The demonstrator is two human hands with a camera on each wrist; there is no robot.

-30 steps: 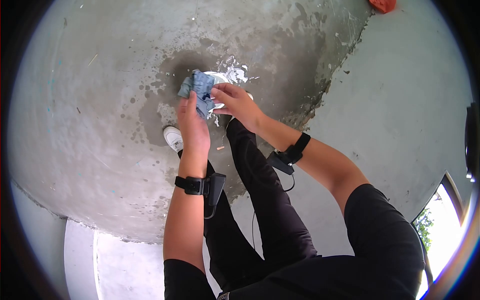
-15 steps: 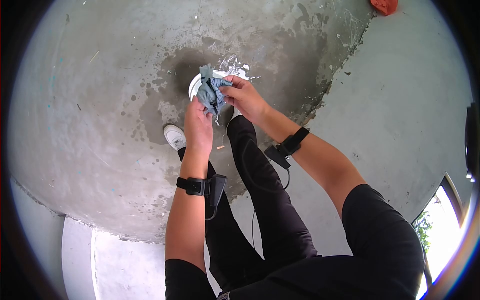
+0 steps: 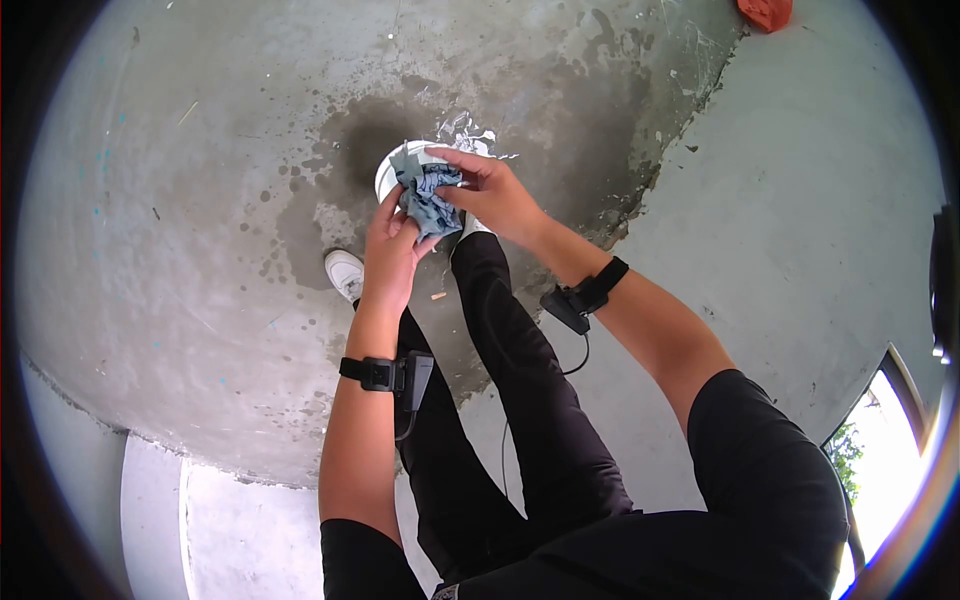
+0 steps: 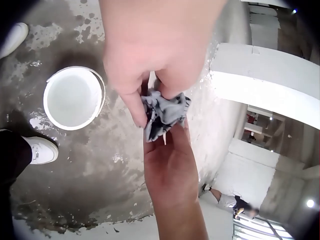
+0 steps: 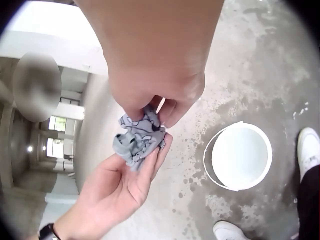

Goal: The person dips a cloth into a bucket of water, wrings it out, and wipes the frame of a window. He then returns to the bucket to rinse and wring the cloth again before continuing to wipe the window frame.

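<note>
A crumpled blue-grey cloth [image 3: 430,200] with dark markings is held between both hands above a white bucket [image 3: 384,178]. My left hand [image 3: 390,255] grips its near left side, thumb and fingers around the folds. From the right, my right hand [image 3: 495,200] pinches the other side between thumb and fingers. In the left wrist view the cloth [image 4: 165,112] is bunched tightly between the two hands. The right wrist view shows the cloth [image 5: 142,142] with loose folds hanging over the left hand's [image 5: 120,192] fingers.
The bucket's pale liquid shows in the right wrist view, with a thin handle [image 5: 206,167] at its side. Wet patches and white splashes [image 3: 465,130] mark the concrete floor. White shoes [image 3: 345,272] stand close by. A red object [image 3: 768,12] lies far right; another person [image 4: 235,204] appears farther off.
The cloth has shifted slightly right and been turned and bunched differently. My right fingers have moved onto its upper right side, and more of the bucket rim shows.
</note>
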